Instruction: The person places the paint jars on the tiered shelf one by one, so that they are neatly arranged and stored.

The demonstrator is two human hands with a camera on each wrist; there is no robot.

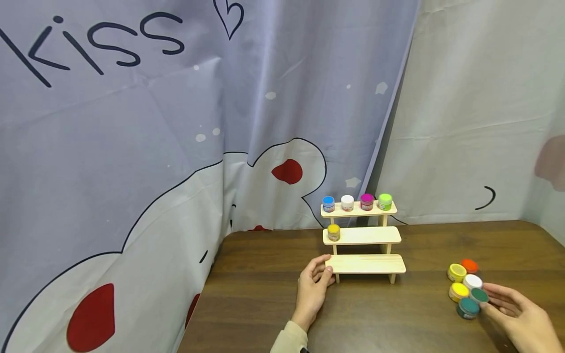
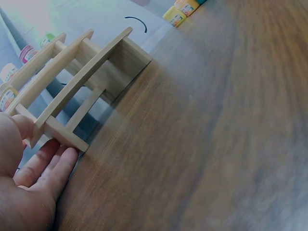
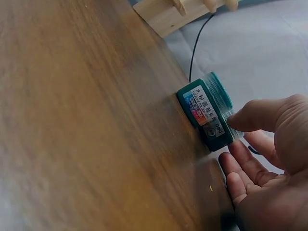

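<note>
My left hand (image 1: 312, 288) grips the left end of the lowest step of a three-tier wooden display stand (image 1: 366, 264), its thumb at the board and its fingers by the leg (image 2: 66, 134). On the right, my right hand (image 1: 518, 314) pinches a dark green paint jar (image 1: 479, 295) between thumb and fingers, within a cluster of jars on the table. Beside it stand a teal jar (image 1: 468, 308), a white jar (image 1: 473, 281), two yellow jars (image 1: 459, 292) and an orange-red jar (image 1: 470, 265). In the right wrist view a green-teal jar (image 3: 204, 113) partly hides what the fingers hold.
Blue (image 1: 328, 204), white (image 1: 347, 203), purple (image 1: 367, 202) and light green jars (image 1: 385, 202) line the stand's top tier. A dark yellow jar (image 1: 333, 232) sits at the left of the middle tier. Printed curtains (image 1: 273, 113) hang behind the brown wooden table (image 1: 397, 318).
</note>
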